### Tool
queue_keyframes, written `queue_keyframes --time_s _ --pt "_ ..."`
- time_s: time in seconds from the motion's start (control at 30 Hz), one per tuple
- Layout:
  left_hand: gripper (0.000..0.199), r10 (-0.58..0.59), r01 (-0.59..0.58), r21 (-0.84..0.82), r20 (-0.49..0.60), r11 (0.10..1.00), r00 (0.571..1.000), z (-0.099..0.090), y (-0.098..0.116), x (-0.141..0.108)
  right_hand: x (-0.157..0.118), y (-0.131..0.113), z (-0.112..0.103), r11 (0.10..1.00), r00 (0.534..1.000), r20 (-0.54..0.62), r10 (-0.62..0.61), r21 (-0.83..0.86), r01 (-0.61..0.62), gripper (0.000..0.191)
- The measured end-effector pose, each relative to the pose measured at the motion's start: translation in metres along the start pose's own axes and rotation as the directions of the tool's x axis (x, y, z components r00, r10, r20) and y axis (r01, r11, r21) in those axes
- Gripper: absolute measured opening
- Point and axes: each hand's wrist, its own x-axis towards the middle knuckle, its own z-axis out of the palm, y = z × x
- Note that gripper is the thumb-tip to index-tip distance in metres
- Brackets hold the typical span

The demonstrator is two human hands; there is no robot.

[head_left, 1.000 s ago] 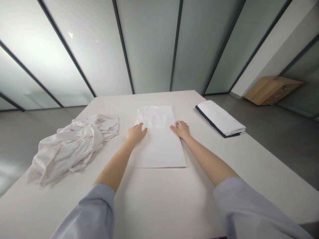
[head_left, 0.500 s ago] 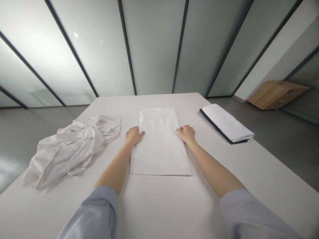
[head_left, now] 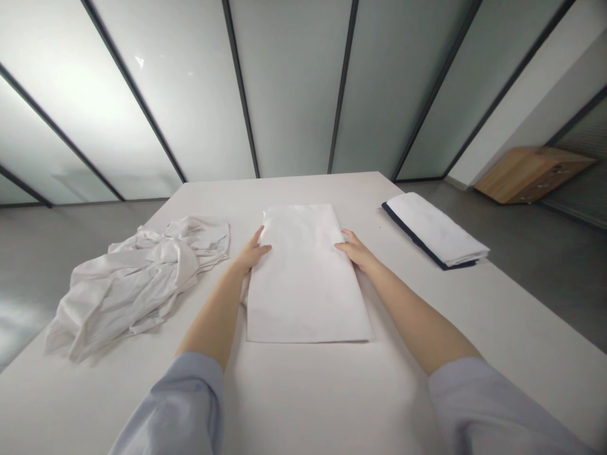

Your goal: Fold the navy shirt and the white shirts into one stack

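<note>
A folded white cloth (head_left: pixel 303 278) lies lengthwise in the middle of the white table, its near edge slightly raised. At its left side my left hand (head_left: pixel 254 252) grips the edge, thumb on top and the other fingers reaching along and under it. My right hand (head_left: pixel 356 249) pinches the opposite edge in the same way, with the fingertips partly hidden beneath the fabric. A bit of loose fabric shows below the cloth near my left wrist.
On the left of the table (head_left: pixel 303 392) is a crumpled heap of white fabric (head_left: pixel 147 278). A folded white stack (head_left: pixel 434 227) with a dark navy layer beneath it rests near the right edge. Beyond stand frosted glass panels (head_left: pixel 289 88) and a wooden cabinet (head_left: pixel 526 174).
The folded cloth has shifted slightly towards me and its near end looks a little lifted. My fingers have moved from resting beside the edges to gripping around and under them.
</note>
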Motion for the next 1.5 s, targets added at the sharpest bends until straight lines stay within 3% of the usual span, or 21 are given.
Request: queue_keyframes --time_s 0.1,0.2,0.3,0.5,0.8,0.93,1.03,1.17,1.3,1.43,1.5 --pt "0.071 -0.008 0.009 -0.005 0.026 1.000 1.000 -0.003 0.000 0.000 -0.002 0.001 -0.004 0.996 0.996 0.060 -0.067 0.069 0.063 0.068" --pt "0.056 -0.006 0.005 -0.027 -0.022 1.000 1.000 -0.003 0.000 -0.001 -0.004 0.003 -0.008 0.990 0.990 0.099 -0.104 0.108 0.093 0.057" --pt "0.060 -0.014 0.014 -0.011 -0.023 1.000 1.000 -0.002 0.003 -0.005 -0.006 0.005 -0.010 0.991 0.988 0.108 -0.107 0.091 0.098 0.052" --pt "0.081 -0.052 0.051 0.009 0.114 0.999 0.992 -0.001 0.010 -0.012 -0.010 0.001 -0.016 0.995 0.977 0.191 -0.091 0.064 0.080 0.065" --pt "0.077 -0.066 0.064 0.033 0.061 0.997 0.996 -0.005 0.008 -0.010 -0.010 0.000 -0.020 0.997 0.963 0.258 -0.076 0.042 0.067 0.062" --pt "0.076 -0.085 0.077 0.101 0.074 0.992 0.994 -0.006 0.008 -0.009 -0.007 -0.004 -0.020 0.990 0.976 0.200 -0.091 -0.090 0.110 0.053" --pt "0.064 -0.010 -0.010 0.267 0.074 0.964 0.997 -0.005 0.011 -0.006 -0.003 -0.011 -0.023 0.943 0.981 0.156 -0.119 -0.292 0.161 0.043" --pt "0.048 0.098 -0.129 0.582 0.085 0.802 0.992 -0.006 0.029 -0.010 -0.004 -0.026 -0.035 0.829 0.958 0.169 -0.230 -0.481 0.284 0.033" --pt "0.038 0.213 -0.271 0.794 0.181 0.544 0.960 -0.010 0.062 -0.014 -0.006 -0.047 -0.054 0.731 0.920 0.228 -0.320 -0.558 0.392 0.022" --pt "0.034 0.354 -0.384 0.907 0.307 0.172 0.883 -0.011 0.105 0.002 0.011 -0.082 -0.072 0.599 0.885 0.180 -0.429 -0.677 0.428 0.020" --pt "0.032 0.472 -0.383 0.923 0.325 0.030 0.820 -0.008 0.130 0.014 0.025 -0.103 -0.079 0.531 0.827 0.109 -0.552 -0.718 0.450 0.021"
